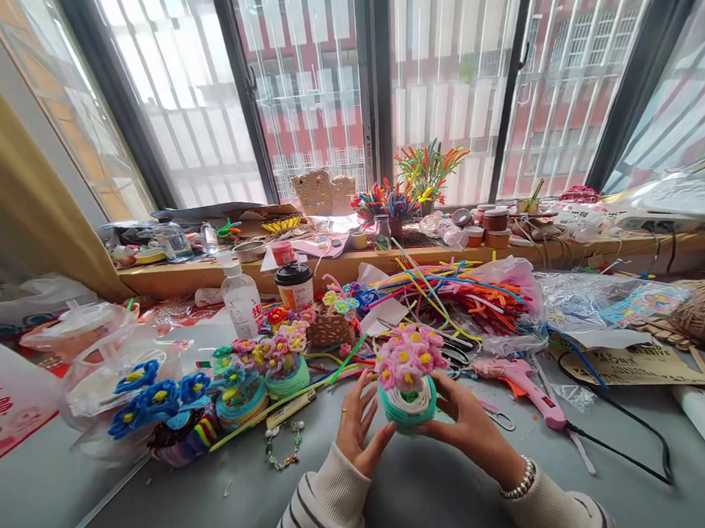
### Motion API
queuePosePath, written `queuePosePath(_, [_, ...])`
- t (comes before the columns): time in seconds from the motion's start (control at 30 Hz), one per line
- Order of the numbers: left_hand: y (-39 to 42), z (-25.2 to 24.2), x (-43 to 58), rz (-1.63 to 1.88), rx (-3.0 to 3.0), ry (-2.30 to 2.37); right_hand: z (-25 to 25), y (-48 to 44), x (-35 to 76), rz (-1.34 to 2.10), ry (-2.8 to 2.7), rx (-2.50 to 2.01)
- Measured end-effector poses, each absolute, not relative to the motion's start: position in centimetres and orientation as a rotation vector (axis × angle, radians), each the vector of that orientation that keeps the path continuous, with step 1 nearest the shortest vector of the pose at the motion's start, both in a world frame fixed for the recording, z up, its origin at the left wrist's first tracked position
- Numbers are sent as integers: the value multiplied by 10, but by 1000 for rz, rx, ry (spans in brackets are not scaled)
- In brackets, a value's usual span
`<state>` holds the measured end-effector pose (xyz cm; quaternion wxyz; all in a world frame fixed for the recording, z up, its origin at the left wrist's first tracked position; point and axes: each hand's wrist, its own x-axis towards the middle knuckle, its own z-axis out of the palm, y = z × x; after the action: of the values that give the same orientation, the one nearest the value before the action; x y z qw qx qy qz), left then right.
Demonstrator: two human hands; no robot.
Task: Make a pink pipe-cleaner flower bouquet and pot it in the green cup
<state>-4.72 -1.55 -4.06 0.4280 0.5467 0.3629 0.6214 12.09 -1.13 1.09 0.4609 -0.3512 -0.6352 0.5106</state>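
Between my hands is a small flower pot (408, 417) wrapped in teal-green and white fuzzy strands. Pink pipe-cleaner flowers (408, 356) with yellow centres fill its top. My left hand (360, 427) cups the pot's left side, thumb against its lower edge and fingers spread behind. On the opposite side, my right hand (465, 424) grips it with thumb and fingers. The pot's underside and back are hidden. Nearby on the left are similar pots with blue flowers (160, 397) and mixed-colour flowers (283, 349). A bead bracelet (284, 446) lies left of my left hand.
A pink glue gun (536, 392) and its black cord lie to the right. Behind are a heap of coloured pipe cleaners (476, 294), scissors (458, 357), a clear pump bottle (240, 300) and a lidded paper cup (295, 286). Jars (496, 230) line the windowsill.
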Motion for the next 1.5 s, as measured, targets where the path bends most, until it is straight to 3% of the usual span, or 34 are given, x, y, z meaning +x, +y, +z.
queuePosePath(0.23, [-24,-54,-55,1398,1604,1129,-29,-20,119,1127,-1573,-992])
queuePosePath(0.6, [-26,-57,-33,1383,2196,1483,-34,-29,124,556,-1839,-1231])
queuePosePath(0.8, [-26,-66,-29,1400,2447,1529,-35,-28,128,427,-2003,-1184])
queuePosePath(1.17, [-24,-69,-28,1606,2671,1387,-26,-32,133,392,-2140,-1190])
queuePosePath(1.33, [-25,-66,-25,1619,2665,1398,1,-20,159,460,-2365,-1140])
queuePosePath(1.5, [-28,-64,-28,1666,2727,1335,34,37,175,221,-2279,-1555])
